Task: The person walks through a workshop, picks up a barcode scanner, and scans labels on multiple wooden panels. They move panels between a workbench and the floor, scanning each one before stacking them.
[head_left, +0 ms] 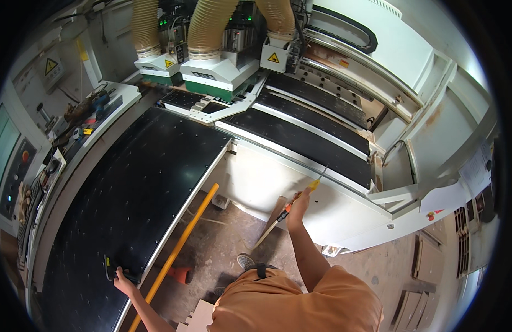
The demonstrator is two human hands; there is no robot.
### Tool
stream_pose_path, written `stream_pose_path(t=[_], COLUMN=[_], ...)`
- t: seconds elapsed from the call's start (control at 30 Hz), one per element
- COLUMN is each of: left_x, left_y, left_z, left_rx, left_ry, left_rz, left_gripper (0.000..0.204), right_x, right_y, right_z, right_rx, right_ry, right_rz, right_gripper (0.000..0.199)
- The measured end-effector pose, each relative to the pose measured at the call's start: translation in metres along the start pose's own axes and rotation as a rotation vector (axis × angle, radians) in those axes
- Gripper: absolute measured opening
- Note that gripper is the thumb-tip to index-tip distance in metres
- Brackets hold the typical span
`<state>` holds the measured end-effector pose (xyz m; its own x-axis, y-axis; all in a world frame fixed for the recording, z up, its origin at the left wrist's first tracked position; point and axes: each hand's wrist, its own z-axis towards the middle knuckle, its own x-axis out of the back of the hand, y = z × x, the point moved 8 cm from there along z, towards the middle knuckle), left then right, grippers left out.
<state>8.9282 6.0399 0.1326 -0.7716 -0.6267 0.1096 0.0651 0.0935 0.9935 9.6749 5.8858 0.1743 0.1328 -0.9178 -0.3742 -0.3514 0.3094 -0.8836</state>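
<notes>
My right hand (301, 206) is closed around a yellow air blow gun (312, 186), in front of the white machine side. Its thin bent metal nozzle points up and away, over the edge of the black bed. An orange and black coupling joins it to a pale hose (263, 239) that runs down toward the floor. At the lower left, my left hand (124, 281) is closed on a dark handheld object (135, 278) above the long black table (117, 193). Beside its fingers is a dark curved piece with a yellow mark (107, 266); its kind is unclear.
A yellow pole (181, 243) slants along the table's right edge. Ahead stand machine heads (220, 74) with ribbed hoses (211, 27); black slatted beds (300, 133) lie to their right. A control panel (17, 177) is at the left. Flat boards (430, 257) lean at the right.
</notes>
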Motion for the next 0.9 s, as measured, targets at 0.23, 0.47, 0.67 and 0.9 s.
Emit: stream_pose_path(t=[0.23,0.47,0.67,0.9], left_x=[-0.003,-0.008,0.002,0.004], left_y=[0.008,0.031,0.020,0.007], left_z=[-0.005,-0.018,-0.019,-0.012], left_rx=[-0.003,0.006,0.086,0.096], left_ry=[-0.007,0.002,0.079,0.049], left_rz=[-0.041,-0.046,0.128,0.155], left_gripper=[0.031,0.023,0.038,0.031], right_x=[-0.075,-0.092,-0.085,-0.075], right_y=[0.023,0.092,0.098,0.068], right_z=[-0.058,-0.146,-0.258,-0.332], right_rx=[-0.118,-0.434,-0.759,-0.822], right_ry=[-0.658,-1.023,-1.739,-2.188], right_rz=[-0.424,-0.728,-0.860,-0.817], right_gripper=[0.062,0.064,0.061,0.064])
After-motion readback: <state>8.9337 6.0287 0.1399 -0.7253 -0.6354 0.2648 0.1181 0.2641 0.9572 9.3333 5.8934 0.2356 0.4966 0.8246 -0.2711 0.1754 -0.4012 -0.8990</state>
